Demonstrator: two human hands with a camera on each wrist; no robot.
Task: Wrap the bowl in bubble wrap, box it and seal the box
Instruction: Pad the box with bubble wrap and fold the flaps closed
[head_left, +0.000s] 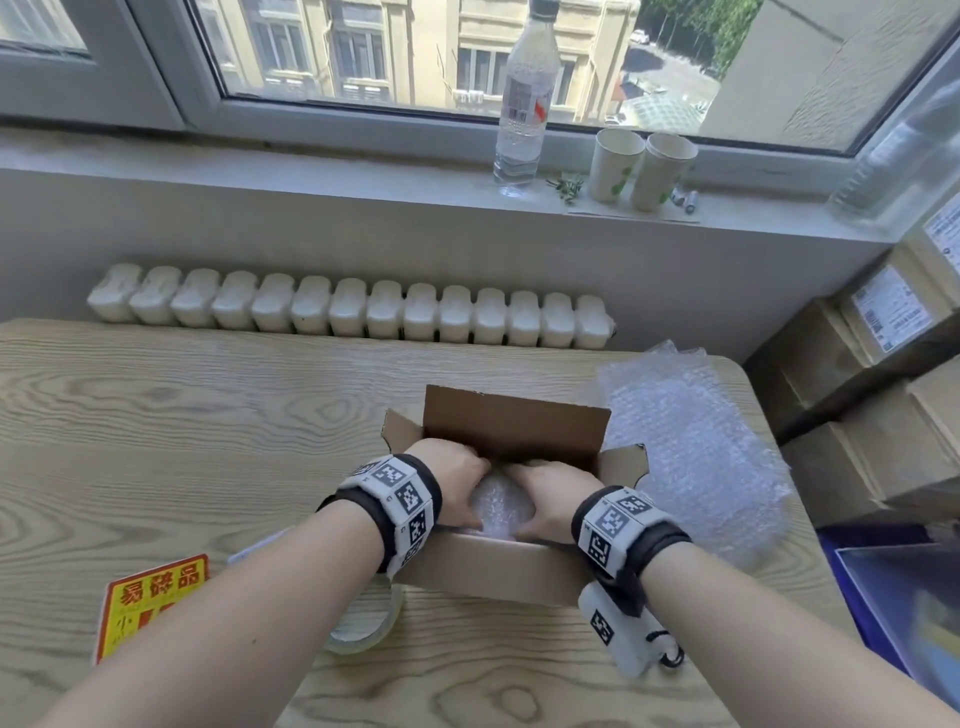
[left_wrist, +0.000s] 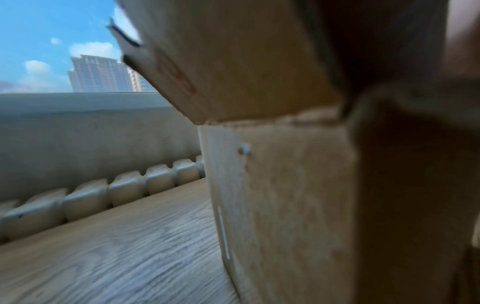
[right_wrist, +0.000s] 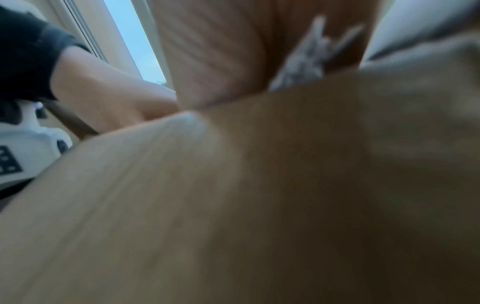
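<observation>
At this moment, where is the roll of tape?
In the head view, the tape roll lies on the table, under the left forearm, between the red sticker and the box.

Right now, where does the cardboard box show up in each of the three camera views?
Head: the cardboard box sits low and centre on the table, flaps open, both hands inside it.
Left wrist: its outer wall and a raised flap fill the centre and right.
Right wrist: blurred cardboard fills the lower frame.
Shared landmark: the window, visible in all three.
</observation>
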